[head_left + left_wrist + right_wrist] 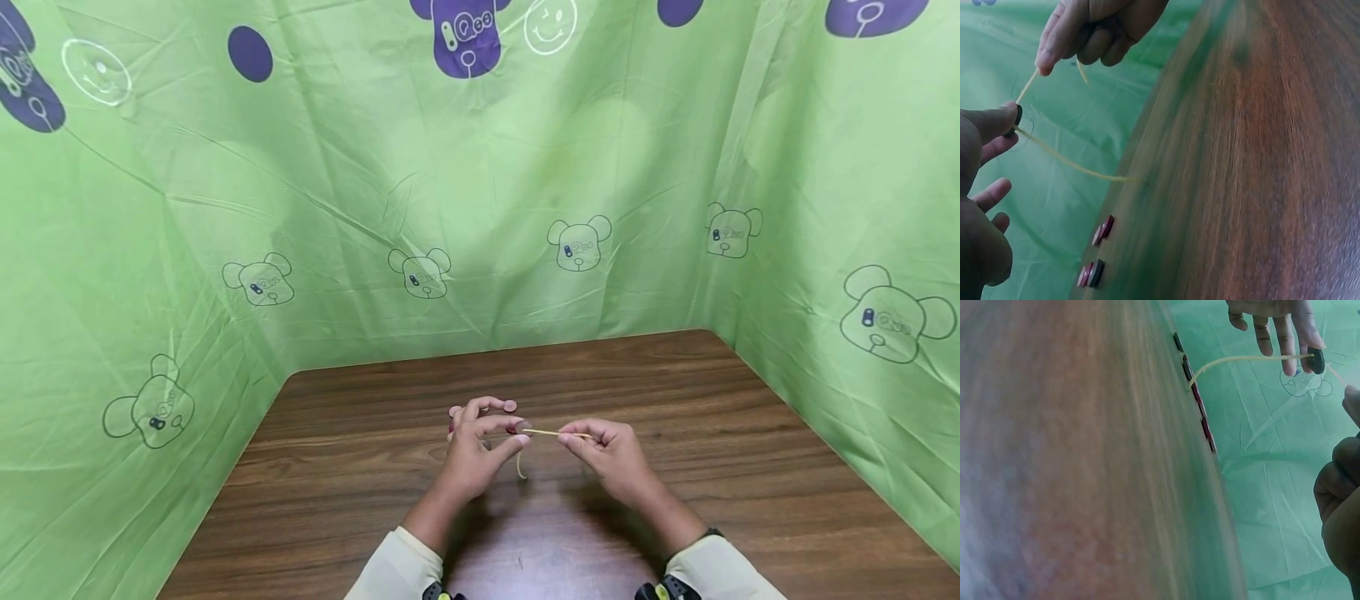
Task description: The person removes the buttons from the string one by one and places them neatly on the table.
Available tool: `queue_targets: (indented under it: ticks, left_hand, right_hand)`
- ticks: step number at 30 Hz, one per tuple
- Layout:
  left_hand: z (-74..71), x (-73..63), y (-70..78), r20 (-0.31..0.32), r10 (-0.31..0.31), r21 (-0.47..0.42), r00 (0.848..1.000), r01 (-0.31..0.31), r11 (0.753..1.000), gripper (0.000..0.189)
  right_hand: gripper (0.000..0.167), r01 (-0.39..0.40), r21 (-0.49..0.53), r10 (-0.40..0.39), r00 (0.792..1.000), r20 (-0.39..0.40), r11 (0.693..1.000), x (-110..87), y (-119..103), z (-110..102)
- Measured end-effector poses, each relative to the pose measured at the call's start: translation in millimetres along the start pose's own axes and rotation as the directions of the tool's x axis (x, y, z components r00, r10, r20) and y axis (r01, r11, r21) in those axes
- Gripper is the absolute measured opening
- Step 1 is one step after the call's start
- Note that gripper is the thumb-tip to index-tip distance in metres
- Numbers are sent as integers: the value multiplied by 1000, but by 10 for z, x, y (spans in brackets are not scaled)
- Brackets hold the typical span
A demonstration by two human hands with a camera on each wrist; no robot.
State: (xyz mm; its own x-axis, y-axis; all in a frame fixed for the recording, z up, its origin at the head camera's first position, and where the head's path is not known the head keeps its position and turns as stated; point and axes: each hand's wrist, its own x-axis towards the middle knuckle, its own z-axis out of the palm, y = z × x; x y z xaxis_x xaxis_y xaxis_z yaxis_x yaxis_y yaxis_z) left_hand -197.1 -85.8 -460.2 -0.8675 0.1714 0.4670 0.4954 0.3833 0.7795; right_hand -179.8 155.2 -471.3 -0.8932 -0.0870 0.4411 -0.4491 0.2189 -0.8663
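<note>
My left hand pinches a dark round button between thumb and finger, its other fingers spread. A thin yellow cord passes through the button; one length hangs down in a curve below the left hand. On the other side, my right hand pinches the cord between thumb and forefinger, the stretch between the two hands running straight. In the right wrist view the cord comes out of the button's near face and bends down at its end. Both hands are raised above the table.
Several pink, dark red and dark buttons lie on the wooden table behind the left hand, including a pink button and another. Green printed curtains stand around the table's back and sides.
</note>
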Motion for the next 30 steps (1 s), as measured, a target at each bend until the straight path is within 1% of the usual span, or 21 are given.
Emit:
queue_targets:
  ticks: [7, 12, 15, 22, 26, 30]
  left_hand:
    - [-27, 11, -71, -8, -71, 20, 997, 71, 997, 20]
    - [-37, 21, -121, -20, -106, 21, 994, 106, 994, 21]
    - [-41, 20, -144, -35, -127, 18, 991, 127, 992, 21]
    - [-46, 11, -213, -75, -149, 26, 986, 152, 988, 21]
    - [-50, 10, -244, -86, -149, 22, 985, 151, 988, 21]
    - [-52, 11, -271, -91, -146, 26, 985, 149, 988, 21]
  right_hand:
    - [6, -39, 36, 39, 999, 6, 999, 4, 13, -34]
    - [6, -49, 60, 49, 999, 9, 997, 11, 27, -55]
    - [6, -62, 65, 62, 998, -2, 996, 12, 30, -68]
    - [13, -135, 97, 142, 987, -77, 986, 39, 12, -116]
    - [13, -148, 124, 163, 979, -123, 981, 65, 1, -153]
    - [10, -160, 130, 181, 969, -169, 979, 85, 9, -181]
